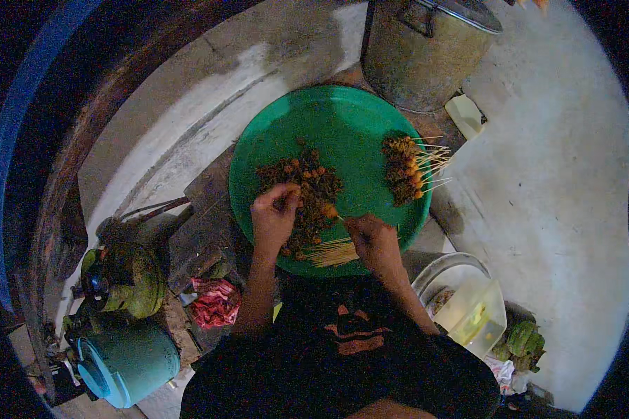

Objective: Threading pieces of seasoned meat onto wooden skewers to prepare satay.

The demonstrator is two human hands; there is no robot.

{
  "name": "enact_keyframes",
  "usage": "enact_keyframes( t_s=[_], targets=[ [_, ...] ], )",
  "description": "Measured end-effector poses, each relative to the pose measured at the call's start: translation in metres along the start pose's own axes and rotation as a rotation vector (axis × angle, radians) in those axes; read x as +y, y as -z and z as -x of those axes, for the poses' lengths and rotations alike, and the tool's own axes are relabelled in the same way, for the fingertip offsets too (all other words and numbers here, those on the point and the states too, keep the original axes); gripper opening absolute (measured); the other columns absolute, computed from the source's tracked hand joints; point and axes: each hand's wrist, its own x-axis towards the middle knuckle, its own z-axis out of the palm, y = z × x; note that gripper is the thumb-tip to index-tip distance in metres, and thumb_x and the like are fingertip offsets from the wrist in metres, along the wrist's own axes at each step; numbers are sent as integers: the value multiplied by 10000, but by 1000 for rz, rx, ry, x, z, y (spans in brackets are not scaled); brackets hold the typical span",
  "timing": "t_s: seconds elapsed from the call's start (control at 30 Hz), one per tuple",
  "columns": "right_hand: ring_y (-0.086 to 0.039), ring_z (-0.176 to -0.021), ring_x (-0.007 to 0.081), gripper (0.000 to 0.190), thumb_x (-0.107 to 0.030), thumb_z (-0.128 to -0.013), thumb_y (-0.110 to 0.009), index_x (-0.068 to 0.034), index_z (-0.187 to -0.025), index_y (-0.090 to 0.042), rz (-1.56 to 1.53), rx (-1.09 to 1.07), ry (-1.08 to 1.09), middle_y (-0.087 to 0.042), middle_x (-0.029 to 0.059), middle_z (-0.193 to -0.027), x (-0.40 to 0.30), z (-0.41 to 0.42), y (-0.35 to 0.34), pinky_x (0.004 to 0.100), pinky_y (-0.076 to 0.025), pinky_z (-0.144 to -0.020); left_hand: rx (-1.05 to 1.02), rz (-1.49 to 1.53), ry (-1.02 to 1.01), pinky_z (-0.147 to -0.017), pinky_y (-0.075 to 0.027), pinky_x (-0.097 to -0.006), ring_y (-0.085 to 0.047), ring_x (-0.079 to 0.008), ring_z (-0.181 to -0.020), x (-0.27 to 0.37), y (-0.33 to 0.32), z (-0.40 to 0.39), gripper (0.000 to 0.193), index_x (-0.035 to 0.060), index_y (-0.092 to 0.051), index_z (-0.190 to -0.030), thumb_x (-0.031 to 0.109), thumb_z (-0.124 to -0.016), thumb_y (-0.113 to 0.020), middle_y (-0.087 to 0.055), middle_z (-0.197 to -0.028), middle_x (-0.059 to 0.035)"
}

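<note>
A round green plastic tray (pixel 361 152) lies before me, with a pile of dark brown food pieces (pixel 320 180) and some round orange-brown ones on its left half. My right hand (pixel 373 238) grips a thin skewer (pixel 340 218) whose tip carries an orange-brown piece (pixel 328 210). Over the pile, my left hand (pixel 275 209) has thumb and fingers curled together; whether a morsel is between them is too blurred to tell. Bare bamboo skewers (pixel 330 253) lie in a bundle at the tray's near edge. Filled skewers (pixel 404 170) rest at the right rim, sticks pointing outward.
A large metal pot (pixel 424 57) stands beyond the tray. On the right are a whitish bucket (pixel 464 262) with a clear container (pixel 477 319) and green produce (pixel 524 338). A green gas cylinder (pixel 131 283), a red patterned cloth (pixel 216 304) and a lidded teal bucket (pixel 141 361) are at left.
</note>
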Motion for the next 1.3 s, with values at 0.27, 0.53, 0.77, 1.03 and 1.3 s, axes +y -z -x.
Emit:
enact_keyframes(
  t_s=[0.27, 0.53, 0.77, 1.03, 1.3],
  targets=[
    [-677, -787, 281, 128, -75, -855, -658, -15, -957, -704, -135, -48, -135, -688, 152, -854, -1, 2, 3, 344, -512, -701, 29, -100, -65, -754, -538, -339, -700, -250, -855, -6, 0, 0, 156, 51, -710, -967, 89, -817, -688, -709, -915, -144],
    [-661, -758, 263, 144, -80, -866, -654, 1, -980, -690, -297, -144, -342, -676, 141, -825, 2, 1, 0, 334, -505, -699, -171, 20, -169, -766, -543, -318, -696, -199, -869, 4, 7, 2, 209, 56, -705, -1013, 39, -808, -665, -720, -927, -105],
    [-642, -740, 260, 149, -63, -857, -652, -28, -995, -696, -157, -98, -165, -654, 142, -820, -4, -1, 6, 356, -486, -659, -120, -43, 1, -727, -534, -284, -682, -148, -829, -13, 9, -1, 183, 25, -702, -1006, 46, -826, -681, -718, -901, -105],
    [-645, -707, 268, 167, -32, -837, -656, -35, -996, -704, -94, -129, -158, -663, 141, -817, -8, -5, 15, 361, -482, -618, -147, -77, -81, -754, -520, -262, -665, -119, -835, 8, 9, -2, 176, 26, -708, -1023, 41, -853, -664, -717, -896, -87],
    [-601, -642, 215, 159, -33, -831, -677, -35, -987, -710, -254, -3, -61, -631, 116, -780, 2, -4, 5, 308, -459, -590, -169, 90, -17, -768, -530, -275, -668, -144, -839, -14, 15, -6, 157, 17, -707, -992, 22, -840, -666, -710, -940, -90]
  ],
)
